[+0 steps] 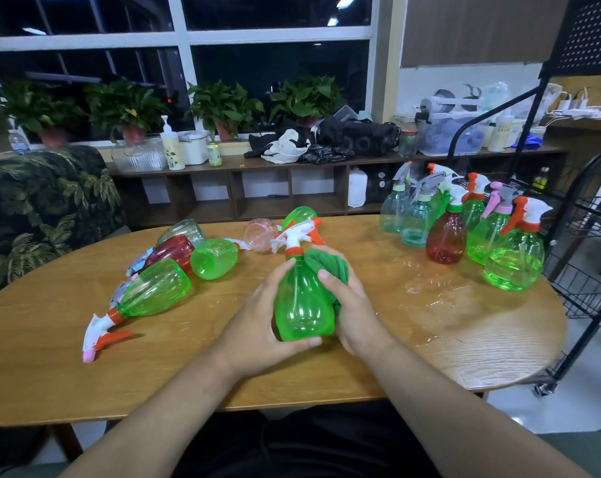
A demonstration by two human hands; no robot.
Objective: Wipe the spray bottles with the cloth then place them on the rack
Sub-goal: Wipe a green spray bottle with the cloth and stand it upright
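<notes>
At mid table point(85, 374): green spray bottle point(301, 305) upright, gripped low by L hand point(257, 326); R hand point(350, 312) curled round cloth point(326, 262), pressing it to bottle's side. Looks empty, so prob. light; thin, slick plastic, likely dents if squeezed. Best held at belly or neck, not trigger.

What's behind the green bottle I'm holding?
A green cloth, pressed against it by the right hand. The left hand grips the bottle. The cloth's lower part is hidden behind bottle and hand.
</notes>
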